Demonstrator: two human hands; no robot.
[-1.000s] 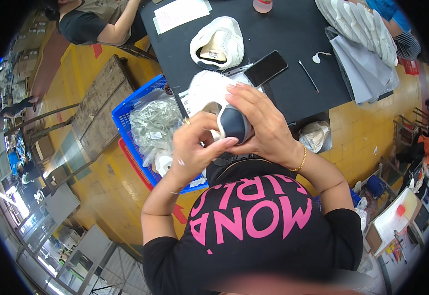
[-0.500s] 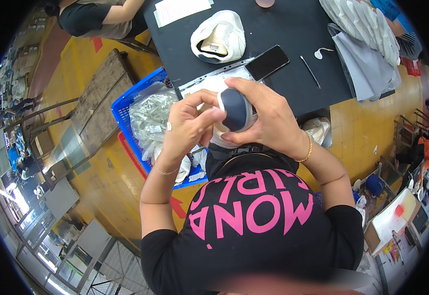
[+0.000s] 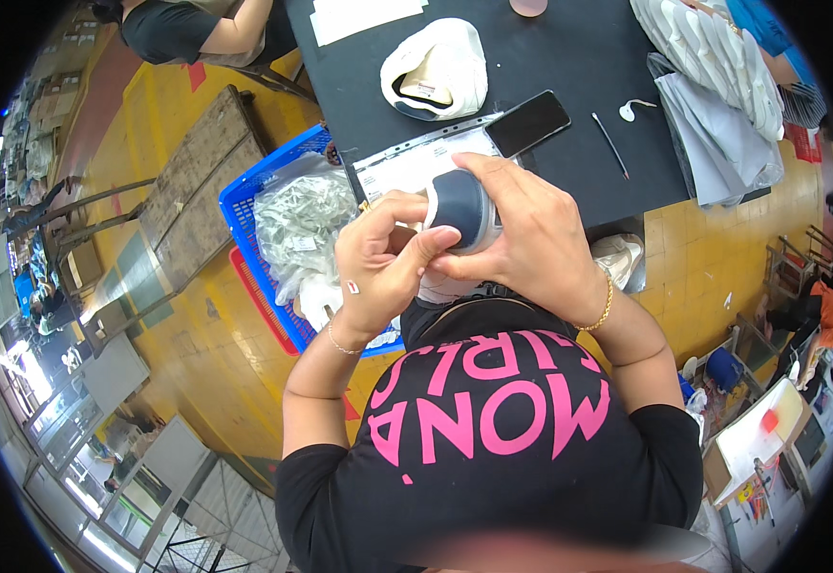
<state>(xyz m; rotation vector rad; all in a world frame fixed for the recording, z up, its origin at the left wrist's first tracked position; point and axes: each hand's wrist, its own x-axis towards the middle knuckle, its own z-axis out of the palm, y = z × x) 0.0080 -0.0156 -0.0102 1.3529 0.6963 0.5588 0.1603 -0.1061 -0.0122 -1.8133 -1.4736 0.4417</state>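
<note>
While a dark-heeled shoe (image 3: 458, 210) sits between them, the left hand (image 3: 376, 260) pinches one edge and the right hand (image 3: 543, 237) curls round its other side; beyond this grip rests a white sneaker (image 3: 462, 59).

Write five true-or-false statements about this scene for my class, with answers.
1. The left hand and right hand hold a white-and-navy shoe. True.
2. The black rectangular phone is in the right hand. False: it lies on the black flat table.
3. A slim, pointed pen or pencil lies right of the phone. True.
4. The blue plastic basket stands right of the table. False: it stands left.
5. Crumpled clear plastic packaging lies in the basket. True.
</note>
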